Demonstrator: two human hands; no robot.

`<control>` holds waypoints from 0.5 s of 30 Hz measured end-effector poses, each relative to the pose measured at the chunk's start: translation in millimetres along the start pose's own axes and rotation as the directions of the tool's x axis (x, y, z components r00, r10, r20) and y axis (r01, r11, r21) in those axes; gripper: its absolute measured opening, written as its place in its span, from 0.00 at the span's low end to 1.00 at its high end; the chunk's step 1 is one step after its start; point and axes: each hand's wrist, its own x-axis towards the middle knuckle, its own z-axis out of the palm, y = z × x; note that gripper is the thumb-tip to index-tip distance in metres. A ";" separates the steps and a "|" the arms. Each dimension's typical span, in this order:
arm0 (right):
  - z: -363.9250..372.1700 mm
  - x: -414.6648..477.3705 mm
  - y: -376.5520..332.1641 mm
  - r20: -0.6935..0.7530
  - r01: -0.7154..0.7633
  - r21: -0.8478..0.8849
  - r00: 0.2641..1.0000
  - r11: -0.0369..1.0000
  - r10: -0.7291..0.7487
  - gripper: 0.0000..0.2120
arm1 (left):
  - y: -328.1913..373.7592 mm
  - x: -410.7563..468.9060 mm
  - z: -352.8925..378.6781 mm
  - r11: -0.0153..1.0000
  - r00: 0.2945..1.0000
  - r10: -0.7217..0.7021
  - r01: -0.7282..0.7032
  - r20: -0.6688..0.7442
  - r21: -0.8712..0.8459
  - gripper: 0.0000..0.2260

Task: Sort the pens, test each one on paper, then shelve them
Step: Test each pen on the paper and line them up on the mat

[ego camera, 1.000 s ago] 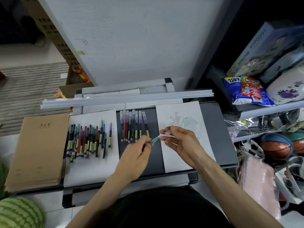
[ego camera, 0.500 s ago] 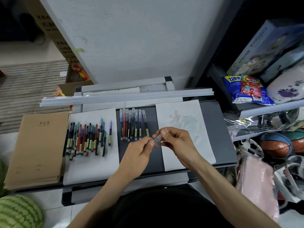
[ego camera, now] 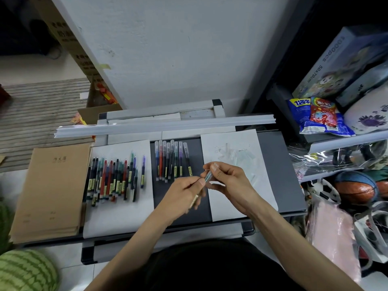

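**Closing both hands on one teal pen**

Compared with a second ago, your hands have drawn together. Back then a stretch of barrel showed between them, and your right fingers were on a clear piece at its far end. Half a second ago the gap was shorter. Now only a short bit of the teal pen (ego camera: 208, 177) shows between the fingertips. Your left hand has made most of the move, and your right has barely shifted. The pens on the desk lie as they did.

Your left hand (ego camera: 183, 193) sits back-up over the dark desk (ego camera: 283, 171). Its fingers curl round the pen's lower barrel, with thumb and forefinger pinching near the top. The pen's tail, with a yellowish label, pokes out beneath the palm and angles toward you.

Your right hand (ego camera: 230, 182) hovers over the right sheet (ego camera: 218, 139). Thumb and forefinger pinch the pen's upper end, and the other fingers are loosely bent beneath. The pen is in the air, touching neither desk nor paper.

The loose batch of pens (ego camera: 113, 179) lies on the left sheet (ego camera: 119, 217). The row of capped pens (ego camera: 171, 160) lies on bare desk between the two sheets, just beyond your left hand.

Hard to read:
- Your right fingers hide the pen's tip, so you cannot tell whether a cap is on it.
- The pale clear bits (ego camera: 237, 154) on the right sheet are too faint to identify.
- Your left hand is motion-blurred.
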 end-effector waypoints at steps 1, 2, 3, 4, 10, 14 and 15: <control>-1.1 1.4 2.1 -0.022 -0.003 -0.027 1.000 1.000 0.003 0.12 | -0.8 3.9 -0.4 0.986 0.999 0.039 -0.036 -0.012 0.163 0.16; -2.1 2.6 4.3 -0.042 -0.010 -0.065 0.999 0.998 0.007 0.11 | -1.9 7.9 -0.5 0.952 0.997 0.072 -0.066 -0.010 0.300 0.18; -3.0 4.1 6.7 -0.061 -0.022 -0.103 0.998 0.994 0.016 0.10 | -3.0 11.7 -0.1 0.915 0.996 0.091 -0.083 -0.002 0.394 0.19; -3.9 5.3 8.5 -0.081 -0.037 -0.128 0.996 0.991 0.026 0.10 | -4.2 15.8 0.5 0.892 0.996 0.092 -0.086 0.007 0.444 0.19; -30.8 8.3 19.1 -0.296 -0.141 -0.709 0.949 0.691 -0.110 0.10 | -7.2 47.8 -5.4 0.842 0.990 0.081 -0.004 -0.119 0.540 0.15; -52.6 2.4 30.1 -0.278 -0.224 -0.943 0.937 0.247 -0.211 0.14 | -6.7 76.3 -19.7 0.830 0.955 0.088 0.086 -0.282 0.551 0.13; -55.7 1.5 34.1 -0.266 -0.226 -0.954 0.941 0.198 -0.208 0.15 | -5.4 83.1 -22.8 0.827 0.948 0.095 0.095 -0.304 0.554 0.15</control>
